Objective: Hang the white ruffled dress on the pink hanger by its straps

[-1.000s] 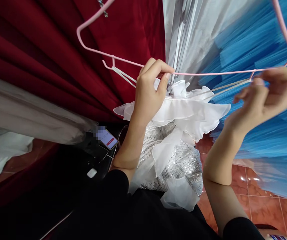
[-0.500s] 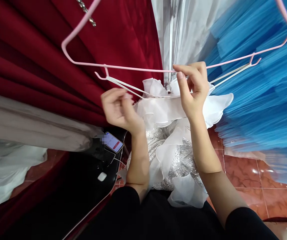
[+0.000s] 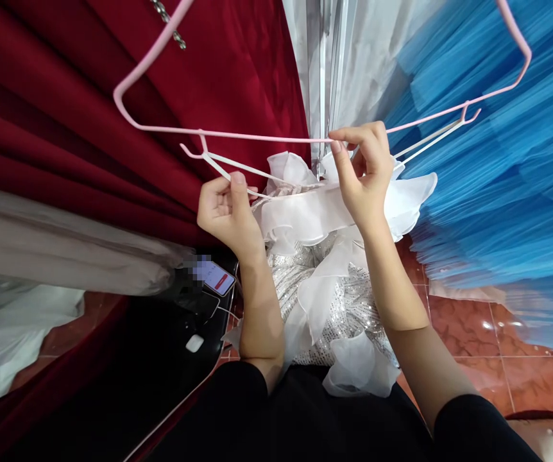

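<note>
A pink clothes hanger point(image 3: 257, 136) spans the upper part of the view, and a white ruffled dress point(image 3: 300, 215) with silver sequins hangs below it. White loop straps point(image 3: 245, 168) run from the hanger's small hooks down to the dress on both sides. My right hand point(image 3: 365, 170) pinches the hanger's lower bar near its middle. My left hand point(image 3: 231, 212) is closed, thumb and fingers pinching the front strand of the left strap just below its hook. The dress drapes down between my forearms.
Dark red fabric point(image 3: 238, 70) hangs at the left, blue tulle point(image 3: 488, 205) at the right. A phone point(image 3: 216, 277) and a white earbud case point(image 3: 194, 343) lie on a black seat point(image 3: 161, 359) at lower left. A white cable point(image 3: 175, 410) trails along its edge.
My left hand has closed on the left strap, which it was beside before. The hanger's right end has shifted left and my right hand moved slightly left with it.
</note>
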The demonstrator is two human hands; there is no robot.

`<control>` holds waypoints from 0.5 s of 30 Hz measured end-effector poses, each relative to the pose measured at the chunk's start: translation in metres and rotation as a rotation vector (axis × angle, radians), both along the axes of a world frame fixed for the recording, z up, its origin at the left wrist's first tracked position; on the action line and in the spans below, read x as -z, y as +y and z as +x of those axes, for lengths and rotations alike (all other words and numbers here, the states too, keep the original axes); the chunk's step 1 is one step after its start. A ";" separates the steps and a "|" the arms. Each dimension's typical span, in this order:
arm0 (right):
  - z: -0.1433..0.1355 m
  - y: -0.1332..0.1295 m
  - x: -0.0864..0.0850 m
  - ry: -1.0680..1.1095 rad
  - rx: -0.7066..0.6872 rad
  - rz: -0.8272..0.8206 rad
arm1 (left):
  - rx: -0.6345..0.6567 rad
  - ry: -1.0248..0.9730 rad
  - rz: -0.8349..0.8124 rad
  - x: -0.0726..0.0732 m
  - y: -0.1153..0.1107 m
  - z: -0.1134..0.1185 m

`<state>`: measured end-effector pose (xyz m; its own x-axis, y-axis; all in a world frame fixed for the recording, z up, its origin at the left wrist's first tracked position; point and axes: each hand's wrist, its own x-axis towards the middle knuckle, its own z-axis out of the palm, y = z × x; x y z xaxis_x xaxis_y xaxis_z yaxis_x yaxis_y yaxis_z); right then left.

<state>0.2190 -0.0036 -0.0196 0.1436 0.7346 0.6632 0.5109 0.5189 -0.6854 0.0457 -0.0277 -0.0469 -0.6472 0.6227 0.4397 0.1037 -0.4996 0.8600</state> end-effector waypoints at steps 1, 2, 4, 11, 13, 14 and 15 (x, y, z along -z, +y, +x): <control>0.000 0.001 0.000 -0.007 -0.004 -0.008 | 0.011 -0.032 -0.012 -0.002 -0.002 -0.002; 0.001 0.002 0.001 -0.010 -0.009 -0.013 | 0.031 -0.073 -0.011 -0.006 -0.004 -0.005; 0.003 0.002 0.000 -0.011 -0.017 -0.018 | 0.088 -0.159 0.037 -0.021 -0.009 -0.014; 0.010 0.002 -0.004 -0.038 -0.051 0.030 | 0.511 -0.524 0.083 -0.084 -0.015 -0.047; 0.007 0.002 -0.004 -0.036 -0.052 0.049 | 0.443 -0.524 0.055 -0.082 -0.013 -0.047; 0.006 0.002 -0.003 -0.034 -0.054 0.051 | 0.376 -0.515 0.045 -0.077 -0.011 -0.046; 0.004 0.003 -0.003 -0.032 -0.058 0.051 | 0.304 -0.515 0.038 -0.070 -0.009 -0.044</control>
<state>0.2234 -0.0008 -0.0165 0.0801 0.7060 0.7036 0.5004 0.5820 -0.6410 0.0019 -0.0368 0.0230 -0.5781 0.8035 0.1421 -0.4747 -0.4728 0.7424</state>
